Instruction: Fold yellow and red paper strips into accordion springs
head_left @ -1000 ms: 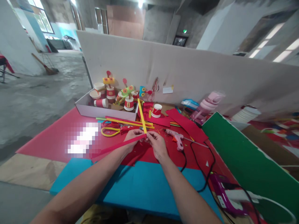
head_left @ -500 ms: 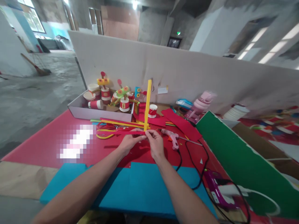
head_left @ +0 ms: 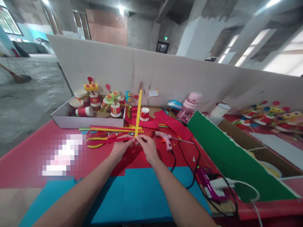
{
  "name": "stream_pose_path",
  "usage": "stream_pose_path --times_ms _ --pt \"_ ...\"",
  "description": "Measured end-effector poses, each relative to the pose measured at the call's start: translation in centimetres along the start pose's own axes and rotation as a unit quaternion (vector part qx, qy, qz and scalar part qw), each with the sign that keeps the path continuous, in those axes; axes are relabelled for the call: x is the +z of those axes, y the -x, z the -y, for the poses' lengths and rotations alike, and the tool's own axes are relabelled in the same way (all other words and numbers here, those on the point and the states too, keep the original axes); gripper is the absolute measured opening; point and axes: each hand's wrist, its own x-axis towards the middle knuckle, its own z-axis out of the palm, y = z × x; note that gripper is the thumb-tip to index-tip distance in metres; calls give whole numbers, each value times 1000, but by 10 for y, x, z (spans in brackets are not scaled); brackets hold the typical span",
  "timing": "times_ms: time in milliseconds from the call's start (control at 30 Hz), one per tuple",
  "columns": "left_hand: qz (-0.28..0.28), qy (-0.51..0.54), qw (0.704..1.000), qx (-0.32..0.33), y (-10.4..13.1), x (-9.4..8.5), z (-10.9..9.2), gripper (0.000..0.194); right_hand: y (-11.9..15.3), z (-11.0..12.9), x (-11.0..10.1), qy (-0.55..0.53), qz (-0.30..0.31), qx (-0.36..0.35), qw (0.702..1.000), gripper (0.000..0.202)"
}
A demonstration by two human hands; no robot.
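Note:
A yellow paper strip (head_left: 138, 113) stands nearly upright above my hands, its lower end meeting a red paper strip (head_left: 103, 141) that points out to the left. My left hand (head_left: 120, 148) pinches the red strip close to this corner. My right hand (head_left: 148, 147) has its thumb and fingertips pressed together at the same corner, at the foot of the yellow strip. The fingertips hide how the two ends overlap. Right of my right hand lies a pink hot glue gun (head_left: 167, 138). Scissors with yellow and red handles (head_left: 96, 145) lie under the red strip.
A white box (head_left: 87, 122) of paper-cup figures stands back left. Behind my hands are a red-and-white paper cup (head_left: 144, 114) and red paper sheets (head_left: 174, 124). At right are a green board (head_left: 232, 157), a purple power strip (head_left: 210, 184) and black cables. Blue sheets (head_left: 146, 192) lie in front.
The view has swung to the right, so the scene sits further left. Both hands keep their pinch; the red strip's free end now dips slightly lower and the yellow strip remains upright.

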Motion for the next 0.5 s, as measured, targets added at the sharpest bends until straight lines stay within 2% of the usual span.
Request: stream_pose_path --times_ms 167,267,500 --pt "40 47 998 2 -2 -2 4 25 1 1 -3 56 -9 -14 998 22" --pt "27 17 999 22 -3 -2 4 25 0 -1 -5 79 -8 -18 997 22" --pt "20 16 1000 9 -3 -1 2 24 -1 -5 0 12 -4 30 999 26"
